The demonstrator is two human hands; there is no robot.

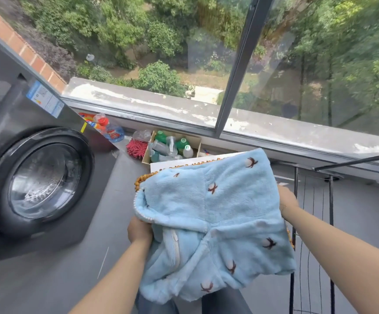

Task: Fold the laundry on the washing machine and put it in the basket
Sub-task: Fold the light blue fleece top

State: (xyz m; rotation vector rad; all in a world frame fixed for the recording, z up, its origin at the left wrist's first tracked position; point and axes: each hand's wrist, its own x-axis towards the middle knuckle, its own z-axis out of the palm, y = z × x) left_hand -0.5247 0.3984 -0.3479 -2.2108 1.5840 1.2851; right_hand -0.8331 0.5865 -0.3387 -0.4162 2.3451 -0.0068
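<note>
A folded light-blue fleece garment [213, 214] with small brown-and-white motifs and a white zip hangs in front of me. My left hand [139, 231] grips its left edge and my right hand [287, 201] holds its right edge; the fingers of both are hidden under the cloth. The garment sits over a woven wicker basket [139, 181], of which only a bit of rim shows at the upper left. The dark grey washing machine [36, 177] with its round door stands to the left.
A cardboard box of cleaning bottles [172, 146], a red mop head [136, 148] and detergent bottles [110, 130] sit on the floor by the window. A black drying rack [331, 211] stands at the right. Grey floor lies between machine and basket.
</note>
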